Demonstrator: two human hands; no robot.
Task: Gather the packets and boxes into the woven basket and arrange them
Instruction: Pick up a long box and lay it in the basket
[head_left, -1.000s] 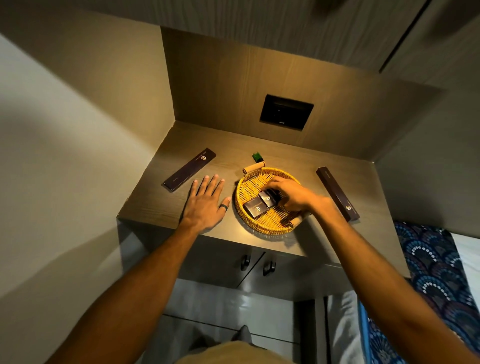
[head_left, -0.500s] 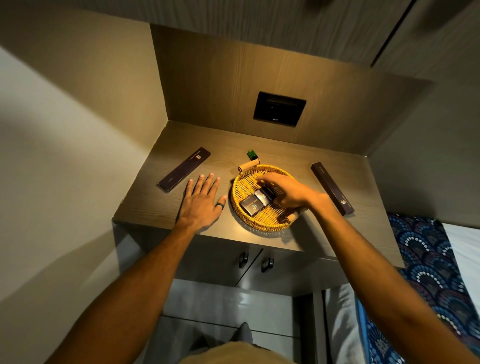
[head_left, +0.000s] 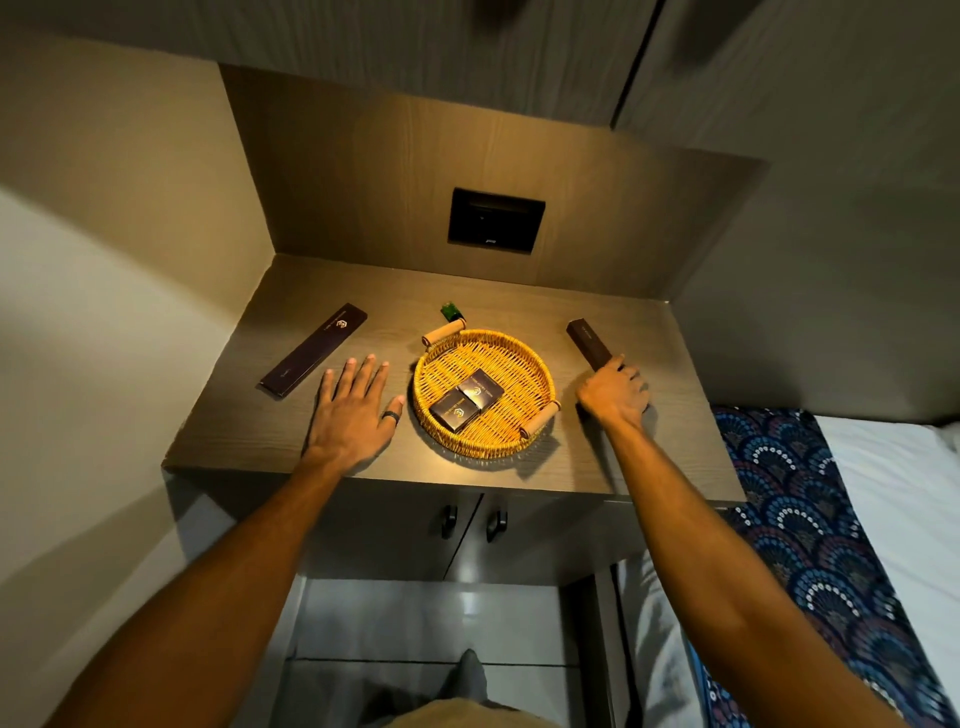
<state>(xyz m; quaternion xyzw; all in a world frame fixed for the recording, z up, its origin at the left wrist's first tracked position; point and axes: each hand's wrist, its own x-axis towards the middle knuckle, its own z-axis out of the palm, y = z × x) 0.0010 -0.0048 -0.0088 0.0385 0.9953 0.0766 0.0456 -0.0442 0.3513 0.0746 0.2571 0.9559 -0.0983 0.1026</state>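
Two small boxes (head_left: 466, 400) in the basket (head_left: 540, 364), two long boxes: left (head_left: 313, 349) untouched beside the flat, spread left hand (head_left: 355, 418), right (head_left: 588, 343) in right hand's (head_left: 614, 396) grip.

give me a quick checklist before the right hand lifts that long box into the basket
1. Right hand on the right long box: ok, it covers the near end; whether the grip is closed, cannot tell.
2. Space in the woven basket: ok, only two small boxes lie near the middle.
3. Long box fits flat inside: cannot tell.
4. Basket handles out of the path: not ok, the near handle sits between hand and basket.
5. Left hand out of the way: ok, flat on the counter left of the basket.
6. Left long box awaits: ok.
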